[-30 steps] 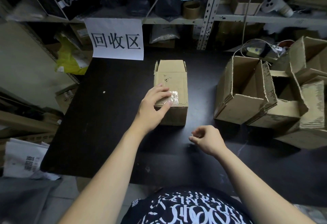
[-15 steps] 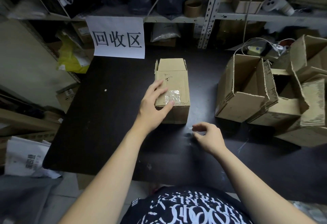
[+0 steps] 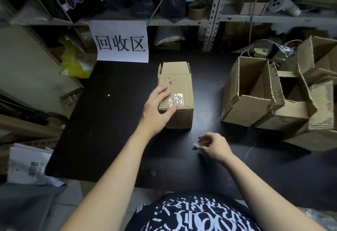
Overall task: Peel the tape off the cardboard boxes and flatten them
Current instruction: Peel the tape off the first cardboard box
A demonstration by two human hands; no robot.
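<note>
A small brown cardboard box (image 3: pixel 179 83) lies on the black table (image 3: pixel 109 121), its far flaps open. A shiny patch of clear tape (image 3: pixel 176 99) sticks to its top near the front edge. My left hand (image 3: pixel 156 110) grips the box's near left corner, fingers over the top and thumb at the front. My right hand (image 3: pixel 213 146) hovers low over the table in front of the box, its fingers curled and pinching a small crumpled wad of clear tape (image 3: pixel 197 146).
Several opened cardboard boxes (image 3: pixel 255 95) are piled at the right of the table. A white paper sign (image 3: pixel 121 41) hangs from the metal shelving (image 3: pixel 212 13) behind. White bags (image 3: pixel 27 165) and flat cardboard lie on the floor to the left.
My right hand has edged forward and a wad of tape now shows at its fingertips. My left hand has shifted slightly on the box's near left corner.
</note>
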